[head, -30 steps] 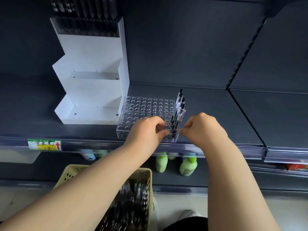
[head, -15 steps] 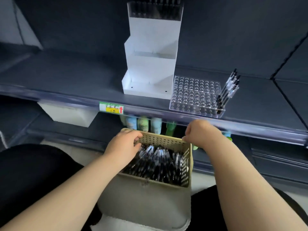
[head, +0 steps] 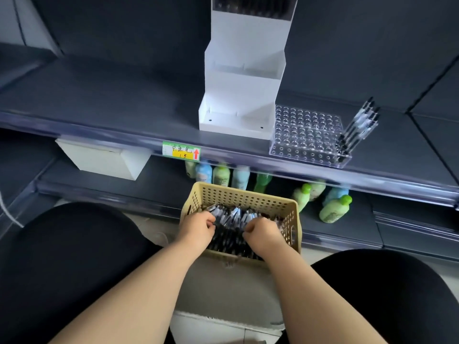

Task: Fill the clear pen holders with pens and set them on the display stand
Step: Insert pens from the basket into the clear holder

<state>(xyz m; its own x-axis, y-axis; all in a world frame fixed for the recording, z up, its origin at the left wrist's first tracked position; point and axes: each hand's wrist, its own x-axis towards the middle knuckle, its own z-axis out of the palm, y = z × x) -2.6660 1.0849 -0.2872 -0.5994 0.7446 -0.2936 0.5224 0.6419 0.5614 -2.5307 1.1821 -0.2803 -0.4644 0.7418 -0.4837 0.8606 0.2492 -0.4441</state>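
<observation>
A beige perforated basket (head: 250, 196) full of black pens (head: 233, 217) sits low in front of me, between my knees. Both hands are inside it. My left hand (head: 197, 227) has its fingers curled among the pens at the basket's left side. My right hand (head: 263, 232) has its fingers curled into the pile at the right. On the dark shelf above stands a clear pen holder (head: 306, 135) with many holes; several pens (head: 356, 129) lean in its right-hand row. Left of it rises the white stepped display stand (head: 244, 70), with a filled holder on its top step.
A yellow-green price label (head: 181, 150) sticks to the shelf's front rail. A white box (head: 104, 158) hangs under the shelf at left. Green and blue bottles (head: 332, 207) stand on the lower shelf behind the basket. My dark-clothed knees flank the basket.
Both hands have left the clear holder on the shelf and dropped into the basket, where their fingers now curl into the pens. The view has tilted down.
</observation>
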